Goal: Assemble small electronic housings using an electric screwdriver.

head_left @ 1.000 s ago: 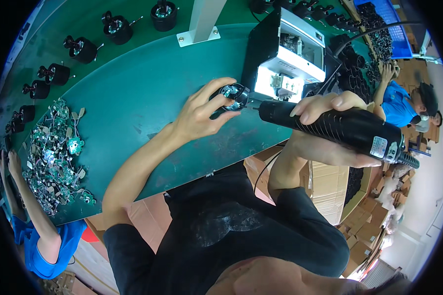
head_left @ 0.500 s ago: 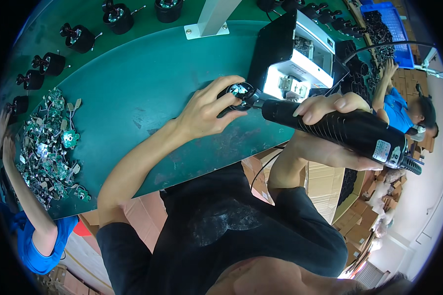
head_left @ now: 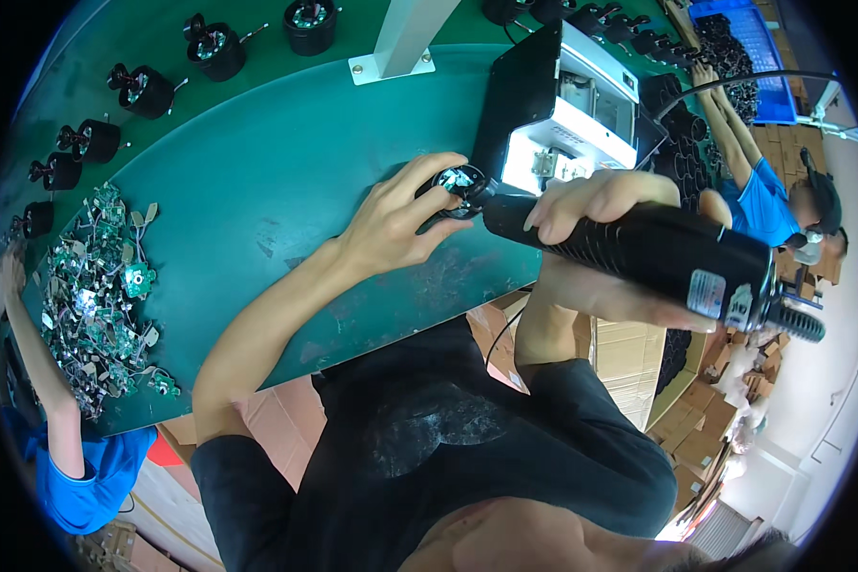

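The left hand [head_left: 387,225] curls its fingers around a small, round black housing [head_left: 480,181] with shiny parts inside, above the green counter [head_left: 296,162], near a black-and-white machine [head_left: 596,91]. The right hand [head_left: 596,202] grips a thick black power screwdriver [head_left: 677,250], its narrow end at the housing's right edge. To the left lies a heap of green circuit boards [head_left: 95,315].

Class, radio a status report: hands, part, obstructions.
Left hand holding round black part. Right hand gripping black screwdriver, front end at part's rim. Nothing visibly blocking.
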The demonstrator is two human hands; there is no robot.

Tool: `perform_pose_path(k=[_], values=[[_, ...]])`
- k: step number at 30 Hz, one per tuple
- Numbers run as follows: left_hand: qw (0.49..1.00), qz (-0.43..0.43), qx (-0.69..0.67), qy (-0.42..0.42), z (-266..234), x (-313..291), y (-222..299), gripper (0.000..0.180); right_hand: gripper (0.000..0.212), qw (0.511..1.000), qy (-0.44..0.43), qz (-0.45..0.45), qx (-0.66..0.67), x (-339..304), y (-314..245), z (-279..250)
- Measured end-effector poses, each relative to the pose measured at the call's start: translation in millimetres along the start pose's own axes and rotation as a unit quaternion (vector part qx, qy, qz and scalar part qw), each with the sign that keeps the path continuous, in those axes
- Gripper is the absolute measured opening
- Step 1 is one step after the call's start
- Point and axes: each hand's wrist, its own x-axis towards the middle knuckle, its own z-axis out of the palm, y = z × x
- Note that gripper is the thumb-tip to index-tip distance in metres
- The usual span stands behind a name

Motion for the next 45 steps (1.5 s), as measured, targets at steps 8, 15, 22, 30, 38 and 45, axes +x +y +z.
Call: perform_pose_path(k=[8,15,22,30,38,45], values=[[0.992,-0.105,-0.029,-0.059,1,0,-1,0.058,0.081,0.971,0.056,-0.095,-0.211,23,-48,-61],[0.991,-0.097,-0.008,-0.087,-1,-3,-3,0.066,0.082,0.964,0.087,-0.038,-0.247,14,-39,-68],[0.992,0.027,0.043,-0.112,-2,-5,1,0.071,0.080,0.990,0.097,-0.028,-0.095,10,-39,-28],[0.993,0.034,0.037,-0.111,-3,-3,-1,0.074,0.081,0.996,0.081,-0.025,-0.036,8,-19,-16],[0.994,0.031,0.049,-0.097,-2,-6,-1,0.069,0.086,0.999,0.013,-0.020,-0.045,12,2,-3],[0.994,0.033,0.057,-0.091,-1,-5,0,0.063,0.085,0.998,-0.041,-0.037,0.001,4,4,1]])
